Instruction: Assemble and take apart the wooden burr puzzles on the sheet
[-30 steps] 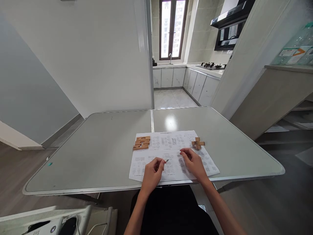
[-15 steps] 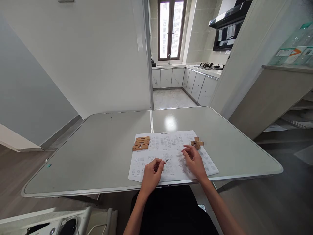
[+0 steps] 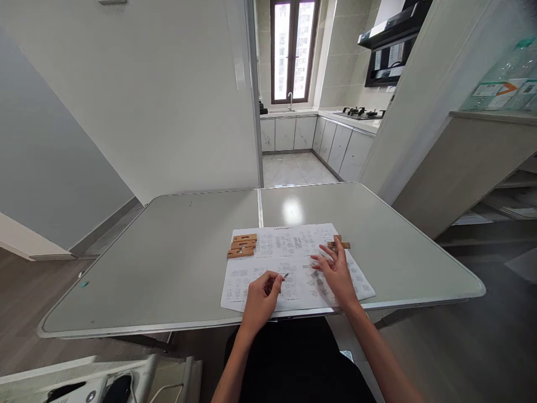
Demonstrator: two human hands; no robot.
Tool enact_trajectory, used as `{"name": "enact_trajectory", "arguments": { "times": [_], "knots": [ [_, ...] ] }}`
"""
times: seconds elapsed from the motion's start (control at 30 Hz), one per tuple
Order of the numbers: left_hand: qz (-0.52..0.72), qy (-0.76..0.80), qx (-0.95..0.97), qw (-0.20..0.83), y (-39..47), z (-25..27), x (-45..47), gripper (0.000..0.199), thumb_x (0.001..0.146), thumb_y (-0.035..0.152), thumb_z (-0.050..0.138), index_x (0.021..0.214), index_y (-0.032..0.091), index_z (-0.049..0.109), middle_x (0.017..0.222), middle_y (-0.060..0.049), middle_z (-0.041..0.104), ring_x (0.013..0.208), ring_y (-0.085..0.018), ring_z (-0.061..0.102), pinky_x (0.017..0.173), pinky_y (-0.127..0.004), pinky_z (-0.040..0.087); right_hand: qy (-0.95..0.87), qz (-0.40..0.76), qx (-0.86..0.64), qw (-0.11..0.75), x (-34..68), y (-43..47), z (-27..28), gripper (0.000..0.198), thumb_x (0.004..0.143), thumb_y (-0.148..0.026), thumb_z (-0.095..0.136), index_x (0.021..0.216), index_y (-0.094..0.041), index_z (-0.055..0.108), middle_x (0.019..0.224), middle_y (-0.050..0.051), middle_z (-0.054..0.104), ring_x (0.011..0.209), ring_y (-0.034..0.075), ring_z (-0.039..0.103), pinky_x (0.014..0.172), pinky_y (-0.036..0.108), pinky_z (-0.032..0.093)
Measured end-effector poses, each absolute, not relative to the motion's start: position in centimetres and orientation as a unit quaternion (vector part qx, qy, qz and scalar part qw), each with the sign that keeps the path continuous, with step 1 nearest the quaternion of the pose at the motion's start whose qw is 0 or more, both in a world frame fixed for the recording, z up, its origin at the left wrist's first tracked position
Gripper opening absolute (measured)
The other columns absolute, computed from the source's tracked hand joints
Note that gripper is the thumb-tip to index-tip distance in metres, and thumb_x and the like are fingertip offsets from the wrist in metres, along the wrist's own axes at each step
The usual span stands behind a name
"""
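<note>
My left hand (image 3: 263, 294) rests at the near part of a printed paper sheet (image 3: 274, 305), thumb and fingers pinched together. A thin dark-tipped stick (image 3: 286, 276) pokes out of the pinch; the rest of it is hidden. My right hand (image 3: 335, 274) is over the sheet's right side with its fingers spread and nothing visibly held. Its raised fingers reach in front of a cluster of crossed wooden puzzle pieces (image 3: 345, 245) and cover part of it. Three notched wooden puzzle pieces (image 3: 243, 245) with dark markings lie side by side on the sheet's upper left.
The grey table (image 3: 168, 257) has a pale metal rim and a seam running across it. A small teal bit (image 3: 84, 284) lies near its left edge. At lower left stands a white appliance (image 3: 96, 386); at right, a shelf (image 3: 470, 151) bears plastic bottles (image 3: 503, 84).
My right hand has moved forward and slightly right, its fingers spreading and now covering more of the crossed wooden pieces. The left hand has stayed put.
</note>
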State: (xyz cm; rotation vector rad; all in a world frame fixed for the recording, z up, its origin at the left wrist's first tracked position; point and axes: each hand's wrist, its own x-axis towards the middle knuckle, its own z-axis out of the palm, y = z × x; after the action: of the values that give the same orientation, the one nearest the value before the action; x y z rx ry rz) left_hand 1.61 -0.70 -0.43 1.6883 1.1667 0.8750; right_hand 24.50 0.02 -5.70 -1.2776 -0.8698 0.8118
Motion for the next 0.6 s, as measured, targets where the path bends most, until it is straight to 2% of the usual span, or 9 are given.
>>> {"name": "enact_trajectory", "arguments": {
  "times": [0.17, 0.33, 0.47, 0.6],
  "knots": [
    [0.354, 0.467, 0.681, 0.440, -0.67, -0.60, 1.56, 0.035, 0.102, 0.050, 0.053, 0.092, 0.020, 0.068, 0.071, 0.002, 0.053, 0.063, -0.013, 0.043, 0.061, -0.025, 0.034, -0.354, 0.386, -0.553, 0.648, 24.66, -0.21, -5.07, 0.093, 0.091, -0.044, 0.072, 0.165, -0.044, 0.015, 0.155, 0.012, 0.047, 0.113, 0.030, 0.073, 0.086, 0.044, 0.067],
    [0.358, 0.465, 0.678, 0.443, -0.69, -0.77, 1.56, 0.034, 0.102, 0.049, 0.053, 0.092, 0.020, 0.068, 0.071, 0.002, 0.053, 0.063, -0.013, 0.043, 0.060, -0.025, 0.034, -0.350, 0.377, -0.553, 0.656, 24.68, -0.19, -5.18, 0.090, 0.088, -0.044, 0.073, 0.163, -0.041, 0.023, 0.156, 0.012, 0.045, 0.115, 0.031, 0.072, 0.085, 0.043, 0.067],
    [0.356, 0.465, 0.680, 0.441, -0.65, -0.81, 1.51, 0.034, 0.101, 0.049, 0.053, 0.092, 0.020, 0.068, 0.071, 0.002, 0.053, 0.062, -0.013, 0.043, 0.060, -0.025, 0.034, -0.361, 0.347, -0.569, 0.653, 24.54, -0.05, -5.65, 0.078, 0.088, -0.043, 0.071, 0.157, -0.036, 0.034, 0.147, 0.011, 0.056, 0.110, 0.028, 0.074, 0.084, 0.042, 0.066],
    [0.353, 0.465, 0.683, 0.438, -0.66, -0.80, 1.47, 0.035, 0.102, 0.050, 0.052, 0.092, 0.020, 0.068, 0.071, 0.002, 0.053, 0.062, -0.014, 0.043, 0.059, -0.026, 0.034, -0.371, 0.319, -0.581, 0.651, 24.50, 0.05, -5.88, 0.060, 0.087, -0.043, 0.072, 0.141, -0.032, 0.050, 0.129, 0.008, 0.068, 0.098, 0.025, 0.074, 0.079, 0.040, 0.063]
  ]
}}
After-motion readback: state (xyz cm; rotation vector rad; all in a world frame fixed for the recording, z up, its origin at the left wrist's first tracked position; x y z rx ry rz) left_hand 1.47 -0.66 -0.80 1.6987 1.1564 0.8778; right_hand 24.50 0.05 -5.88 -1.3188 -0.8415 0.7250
